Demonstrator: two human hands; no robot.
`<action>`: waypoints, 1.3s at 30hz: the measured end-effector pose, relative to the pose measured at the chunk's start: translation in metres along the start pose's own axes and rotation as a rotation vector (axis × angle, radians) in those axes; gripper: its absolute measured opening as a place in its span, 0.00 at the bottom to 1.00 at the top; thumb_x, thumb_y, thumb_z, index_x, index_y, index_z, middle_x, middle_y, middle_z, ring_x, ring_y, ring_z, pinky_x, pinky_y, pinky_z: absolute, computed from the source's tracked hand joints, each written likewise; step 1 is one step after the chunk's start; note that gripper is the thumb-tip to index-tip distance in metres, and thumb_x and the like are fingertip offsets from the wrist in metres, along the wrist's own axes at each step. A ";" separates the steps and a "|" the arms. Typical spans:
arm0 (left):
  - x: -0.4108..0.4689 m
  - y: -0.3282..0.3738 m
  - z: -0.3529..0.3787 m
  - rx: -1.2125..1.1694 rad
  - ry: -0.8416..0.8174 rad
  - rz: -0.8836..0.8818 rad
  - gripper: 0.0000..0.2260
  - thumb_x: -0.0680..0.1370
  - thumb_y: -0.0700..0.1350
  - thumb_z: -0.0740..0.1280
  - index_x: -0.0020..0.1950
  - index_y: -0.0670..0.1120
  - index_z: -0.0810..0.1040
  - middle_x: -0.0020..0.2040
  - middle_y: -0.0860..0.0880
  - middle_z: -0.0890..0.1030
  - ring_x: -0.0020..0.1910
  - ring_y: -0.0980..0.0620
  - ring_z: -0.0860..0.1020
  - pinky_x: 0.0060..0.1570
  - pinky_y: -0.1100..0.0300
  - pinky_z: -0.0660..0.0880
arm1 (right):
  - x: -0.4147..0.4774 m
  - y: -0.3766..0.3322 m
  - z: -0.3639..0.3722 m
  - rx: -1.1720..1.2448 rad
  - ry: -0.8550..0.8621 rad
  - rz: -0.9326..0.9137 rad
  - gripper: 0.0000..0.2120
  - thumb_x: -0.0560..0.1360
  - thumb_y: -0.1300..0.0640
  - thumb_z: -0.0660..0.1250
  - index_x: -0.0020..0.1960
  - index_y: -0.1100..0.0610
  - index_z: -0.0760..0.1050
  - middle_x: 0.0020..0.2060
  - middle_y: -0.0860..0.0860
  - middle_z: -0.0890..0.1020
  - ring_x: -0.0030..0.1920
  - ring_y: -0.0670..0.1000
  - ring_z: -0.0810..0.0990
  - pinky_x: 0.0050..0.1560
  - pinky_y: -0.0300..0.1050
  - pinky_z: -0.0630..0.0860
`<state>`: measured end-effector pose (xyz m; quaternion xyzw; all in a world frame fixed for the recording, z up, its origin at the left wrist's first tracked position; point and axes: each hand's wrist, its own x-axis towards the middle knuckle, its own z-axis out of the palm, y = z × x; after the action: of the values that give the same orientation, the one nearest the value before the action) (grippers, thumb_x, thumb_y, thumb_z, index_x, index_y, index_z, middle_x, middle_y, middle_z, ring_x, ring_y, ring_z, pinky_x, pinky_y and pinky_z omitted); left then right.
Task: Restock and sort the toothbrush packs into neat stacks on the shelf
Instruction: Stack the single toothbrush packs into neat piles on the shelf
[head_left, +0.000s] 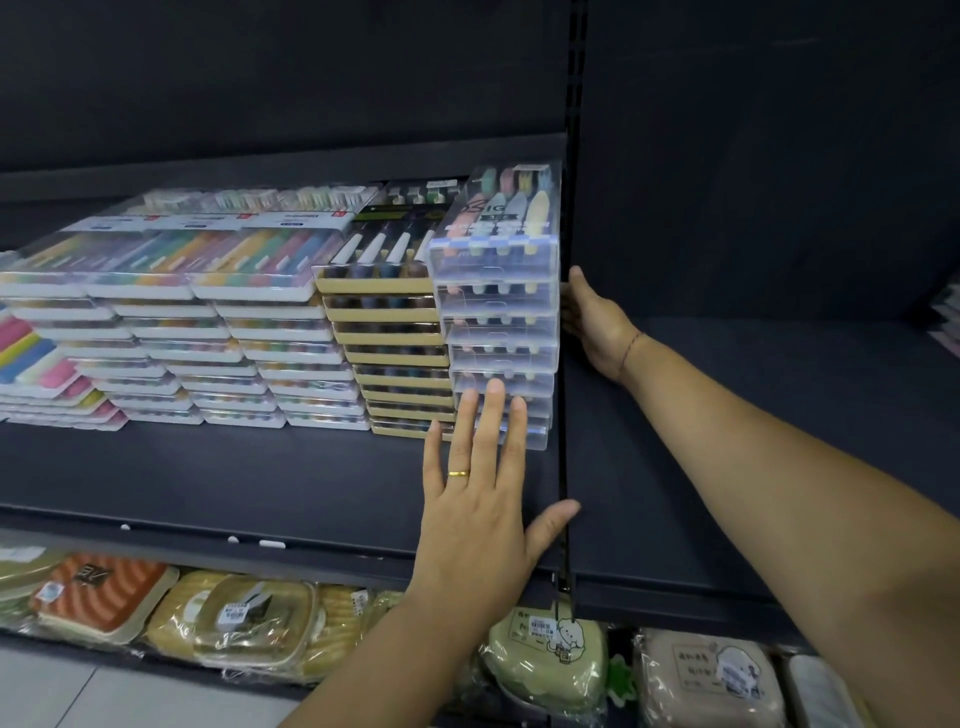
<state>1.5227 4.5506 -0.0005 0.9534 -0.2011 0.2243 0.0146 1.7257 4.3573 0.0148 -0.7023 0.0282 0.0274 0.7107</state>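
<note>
Dark shelf (260, 478) w/ pack stacks (234, 312); clear stack (498, 312) at right end by upright (571, 156). L hand (478, 509) flat, straight fingers on its front; R hand (597, 327) flat vs its side, neither gripping. Press evenly, low & slow, squaring edges w/o toppling.
</note>
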 end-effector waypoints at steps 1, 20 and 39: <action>0.000 0.000 -0.001 -0.003 -0.003 -0.004 0.37 0.80 0.67 0.47 0.79 0.41 0.57 0.80 0.42 0.53 0.79 0.42 0.52 0.72 0.40 0.55 | 0.000 0.001 0.000 0.001 0.001 -0.005 0.35 0.76 0.32 0.52 0.70 0.55 0.73 0.65 0.52 0.77 0.68 0.51 0.73 0.75 0.53 0.62; -0.003 -0.007 -0.001 -0.282 -0.108 -0.011 0.33 0.80 0.67 0.45 0.66 0.43 0.74 0.60 0.49 0.75 0.60 0.49 0.74 0.66 0.56 0.67 | -0.003 0.002 0.001 -0.040 -0.063 -0.013 0.29 0.81 0.36 0.49 0.69 0.54 0.73 0.65 0.50 0.77 0.67 0.49 0.73 0.75 0.49 0.62; 0.013 -0.021 -0.001 -0.409 -0.095 -0.026 0.25 0.78 0.65 0.50 0.60 0.49 0.73 0.54 0.54 0.71 0.56 0.54 0.69 0.58 0.63 0.60 | -0.009 -0.002 0.002 -0.039 -0.082 -0.021 0.30 0.81 0.37 0.48 0.68 0.55 0.74 0.65 0.51 0.78 0.67 0.49 0.73 0.75 0.50 0.61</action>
<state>1.5414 4.5655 0.0072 0.9427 -0.2304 0.1333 0.2014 1.7166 4.3593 0.0172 -0.7145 -0.0091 0.0491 0.6978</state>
